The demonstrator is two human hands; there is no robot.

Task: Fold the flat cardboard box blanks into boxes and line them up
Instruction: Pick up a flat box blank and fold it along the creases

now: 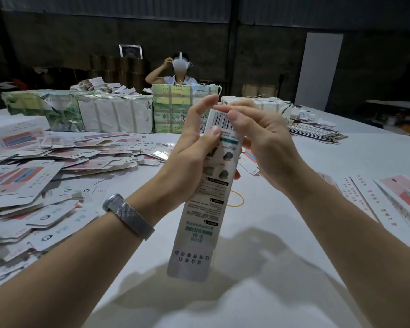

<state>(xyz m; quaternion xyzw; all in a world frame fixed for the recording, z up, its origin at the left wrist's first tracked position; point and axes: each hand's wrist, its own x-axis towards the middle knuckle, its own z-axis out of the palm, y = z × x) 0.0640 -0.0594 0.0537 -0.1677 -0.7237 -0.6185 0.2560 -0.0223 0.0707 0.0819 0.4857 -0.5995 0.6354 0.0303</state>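
The long narrow box is held up in the air above the near middle of the table, well off its surface, with the far end tilted away from the person. It has a barcode at the far end and printed text down its length. The left hand grips it from the left side around the upper half, the thumb lying on the printed face just below the barcode and the other fingers reaching up behind the far end. The right hand holds the right edge, its fingers curled over the far end where the closing flap seems to be; the flap itself is hidden under the fingertips.

I judge that the step in hand is to close the far end of this box: the body looks already formed into a tube. The next move asks for a steady hold with the left hand while the right fingers press the end flap in until it sits flush, without crushing the thin walls. After that the box must go to the row.

At the left edge of the table lies a big loose heap of flat blanks. Along the right edge lie some long boxes side by side. A yellow rubber band lies just behind the box. Wrapped bundles stand along the far edge, and another person sits behind them.
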